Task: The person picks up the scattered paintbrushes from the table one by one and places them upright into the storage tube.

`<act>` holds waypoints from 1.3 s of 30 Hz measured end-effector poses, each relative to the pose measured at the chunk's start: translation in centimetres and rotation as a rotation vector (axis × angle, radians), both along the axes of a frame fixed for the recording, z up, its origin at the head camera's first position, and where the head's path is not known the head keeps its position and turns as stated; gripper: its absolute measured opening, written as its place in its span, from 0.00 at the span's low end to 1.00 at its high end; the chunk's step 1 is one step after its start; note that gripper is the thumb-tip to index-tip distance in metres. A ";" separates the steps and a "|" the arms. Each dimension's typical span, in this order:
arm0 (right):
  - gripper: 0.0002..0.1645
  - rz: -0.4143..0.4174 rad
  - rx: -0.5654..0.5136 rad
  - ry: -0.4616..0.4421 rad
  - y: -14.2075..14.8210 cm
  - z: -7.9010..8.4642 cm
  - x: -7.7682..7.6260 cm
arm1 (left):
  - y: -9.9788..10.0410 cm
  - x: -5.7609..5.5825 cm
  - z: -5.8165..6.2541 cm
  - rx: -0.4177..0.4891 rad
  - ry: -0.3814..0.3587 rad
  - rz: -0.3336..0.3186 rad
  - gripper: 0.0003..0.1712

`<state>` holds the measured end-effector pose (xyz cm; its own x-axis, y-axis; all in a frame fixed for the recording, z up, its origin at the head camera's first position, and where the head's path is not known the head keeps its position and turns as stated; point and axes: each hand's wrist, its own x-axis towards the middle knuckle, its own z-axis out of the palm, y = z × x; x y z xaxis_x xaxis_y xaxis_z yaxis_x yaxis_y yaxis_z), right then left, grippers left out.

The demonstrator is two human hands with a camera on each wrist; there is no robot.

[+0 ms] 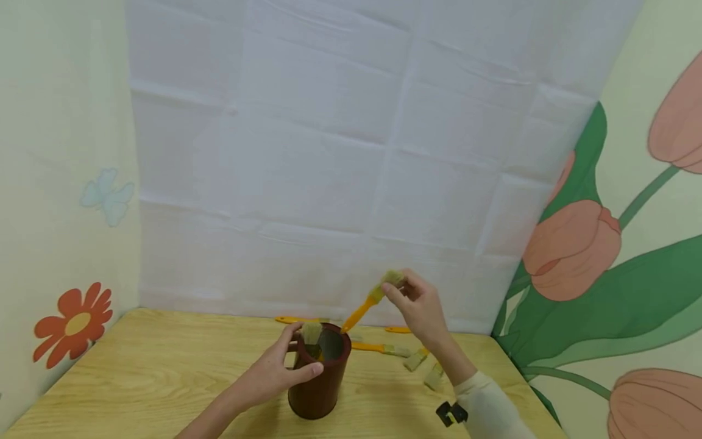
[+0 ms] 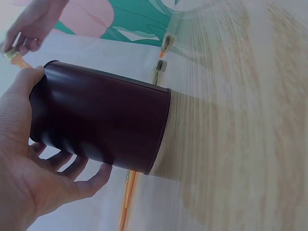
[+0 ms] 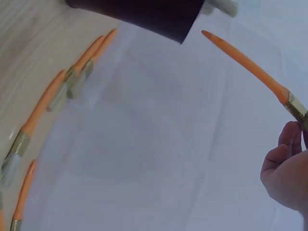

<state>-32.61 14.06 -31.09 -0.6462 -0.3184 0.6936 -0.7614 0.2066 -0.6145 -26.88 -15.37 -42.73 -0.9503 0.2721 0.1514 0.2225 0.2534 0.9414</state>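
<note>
Ahead of you hangs a white sheet [image 1: 318, 177], creased in a grid (the fold lines show plainly). On your left, a pale wall [image 1: 49, 152] bears a red flower [image 1: 77, 324] and a light-blue, butterfly-like shape [image 1: 108, 196]; on your right, another wall [image 1: 638, 67] carries pink tulips [image 1: 573, 250] with green leaves [image 1: 647, 299]. Below lies a wood-grained tabletop [image 1: 164, 360].

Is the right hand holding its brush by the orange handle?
No, the right hand pinches the brush near its bristles, orange handle pointing toward the can.

Wood-grain table [image 1: 164, 366]: dark-red canister [image 1: 315, 391] upright, orange-handled brushes [image 1: 368, 347] lying.
</note>
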 end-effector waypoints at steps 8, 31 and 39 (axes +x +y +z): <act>0.05 0.031 0.021 0.033 -2.5 2.8 3.3 | 0.2 -0.1 0.0 0.012 0.006 -0.002 0.53; 0.08 0.073 0.263 -0.062 -5.8 -4.3 1.5 | 0.4 0.3 0.0 0.044 0.026 -0.040 0.54; 0.09 0.101 0.255 -0.105 -6.2 -5.4 1.7 | 0.3 0.3 -0.2 0.038 0.039 -0.051 0.54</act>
<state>-30.90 7.85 -36.50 -0.6661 -0.5405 0.5139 -0.7211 0.2906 -0.6290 -26.56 -15.05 -42.89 -0.9284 0.3137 0.1991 0.2710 0.2051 0.9405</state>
